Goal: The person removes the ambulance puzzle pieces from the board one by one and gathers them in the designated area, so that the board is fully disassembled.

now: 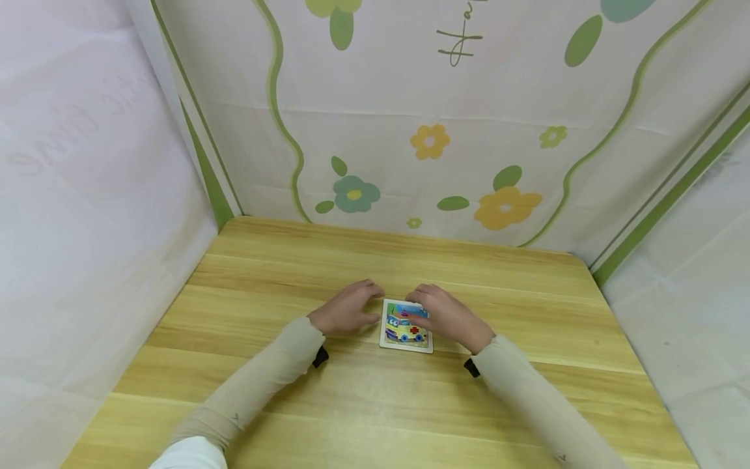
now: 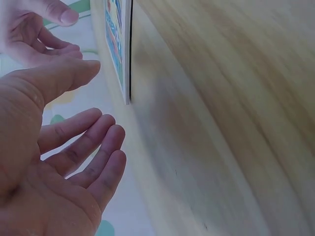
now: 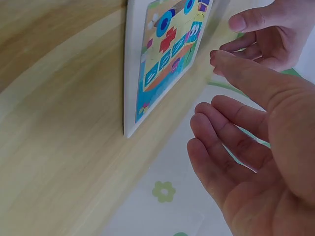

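Note:
On the tabletop lies a square picture board (image 1: 404, 339) with a white border and a yellow cartoon ambulance marked with a red cross. My left hand (image 1: 348, 309) hovers just off its left edge, thumb and fingers apart and holding nothing. Over the board's right side is my right hand (image 1: 448, 319), its thumb and fingertips covering part of the picture in the head view. From the right wrist, that hand's relaxed fingers (image 3: 206, 130) show a gap to the board (image 3: 130, 73). The left wrist view shows the left fingers (image 2: 110, 140) loosely bent beside the board's edge (image 2: 127, 73).
The wooden table (image 1: 375, 417) has light plank stripes. Behind it hangs a white curtain (image 1: 375, 85) printed with flowers and green vines, and more white fabric (image 1: 88, 195) walls off the left and right sides. A dark band (image 1: 320, 356) sits at the left wrist.

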`<state>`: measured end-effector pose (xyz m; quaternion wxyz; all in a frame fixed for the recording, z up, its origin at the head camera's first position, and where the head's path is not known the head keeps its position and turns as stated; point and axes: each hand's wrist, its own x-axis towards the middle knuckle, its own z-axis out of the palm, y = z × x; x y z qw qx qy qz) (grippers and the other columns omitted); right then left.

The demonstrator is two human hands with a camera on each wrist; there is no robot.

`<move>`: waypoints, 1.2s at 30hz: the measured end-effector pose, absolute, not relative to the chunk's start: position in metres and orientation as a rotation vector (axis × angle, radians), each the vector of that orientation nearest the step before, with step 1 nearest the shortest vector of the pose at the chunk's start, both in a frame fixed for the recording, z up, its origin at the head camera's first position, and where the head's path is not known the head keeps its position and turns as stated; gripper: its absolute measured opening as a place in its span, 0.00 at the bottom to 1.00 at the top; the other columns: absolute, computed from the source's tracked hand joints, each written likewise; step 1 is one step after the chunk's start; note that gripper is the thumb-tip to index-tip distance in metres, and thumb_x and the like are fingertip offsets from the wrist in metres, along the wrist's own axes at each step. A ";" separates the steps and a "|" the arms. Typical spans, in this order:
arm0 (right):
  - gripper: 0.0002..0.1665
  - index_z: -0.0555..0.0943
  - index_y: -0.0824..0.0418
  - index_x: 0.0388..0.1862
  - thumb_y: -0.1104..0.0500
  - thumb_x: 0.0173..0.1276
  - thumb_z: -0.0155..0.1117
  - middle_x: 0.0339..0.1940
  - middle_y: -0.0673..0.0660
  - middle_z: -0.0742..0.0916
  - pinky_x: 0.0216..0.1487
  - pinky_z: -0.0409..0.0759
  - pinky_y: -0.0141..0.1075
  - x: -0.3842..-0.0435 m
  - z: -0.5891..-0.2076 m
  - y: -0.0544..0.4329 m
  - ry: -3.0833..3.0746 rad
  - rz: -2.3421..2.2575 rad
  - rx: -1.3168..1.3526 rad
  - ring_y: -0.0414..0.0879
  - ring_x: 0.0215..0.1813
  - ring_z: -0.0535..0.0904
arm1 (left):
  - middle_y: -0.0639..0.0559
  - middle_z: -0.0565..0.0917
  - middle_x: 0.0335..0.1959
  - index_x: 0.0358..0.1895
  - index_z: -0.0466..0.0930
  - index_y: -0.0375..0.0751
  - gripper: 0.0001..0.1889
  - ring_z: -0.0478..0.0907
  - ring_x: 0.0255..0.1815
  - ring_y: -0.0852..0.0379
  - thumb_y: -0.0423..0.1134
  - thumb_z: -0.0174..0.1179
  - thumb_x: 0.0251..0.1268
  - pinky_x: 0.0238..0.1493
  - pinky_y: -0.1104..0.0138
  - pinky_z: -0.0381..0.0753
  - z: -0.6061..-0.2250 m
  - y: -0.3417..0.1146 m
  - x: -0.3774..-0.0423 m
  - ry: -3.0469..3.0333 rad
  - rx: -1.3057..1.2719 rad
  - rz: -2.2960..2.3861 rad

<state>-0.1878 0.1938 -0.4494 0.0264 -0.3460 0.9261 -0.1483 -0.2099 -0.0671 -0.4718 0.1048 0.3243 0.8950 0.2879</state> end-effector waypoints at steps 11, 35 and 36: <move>0.22 0.86 0.66 0.59 0.56 0.72 0.75 0.54 0.60 0.89 0.56 0.87 0.44 -0.204 -0.461 0.176 2.774 -0.576 -0.989 0.53 0.54 0.86 | 0.41 0.83 0.60 0.64 0.80 0.32 0.24 0.81 0.61 0.46 0.38 0.72 0.69 0.67 0.54 0.80 -0.483 -0.058 -0.220 2.618 0.915 0.917; 0.15 0.88 0.64 0.54 0.61 0.70 0.75 0.50 0.57 0.88 0.52 0.87 0.41 -0.211 -0.477 0.167 2.707 -0.738 -0.811 0.47 0.50 0.85 | 0.42 0.82 0.57 0.61 0.82 0.33 0.22 0.77 0.55 0.50 0.38 0.73 0.68 0.62 0.57 0.79 -0.496 -0.052 -0.229 2.551 0.896 1.013; 0.15 0.88 0.64 0.54 0.61 0.70 0.75 0.50 0.58 0.88 0.52 0.87 0.41 -0.211 -0.476 0.167 2.704 -0.737 -0.809 0.47 0.50 0.85 | 0.42 0.82 0.57 0.61 0.82 0.33 0.22 0.77 0.56 0.50 0.38 0.73 0.68 0.62 0.56 0.79 -0.497 -0.052 -0.230 2.547 0.897 1.017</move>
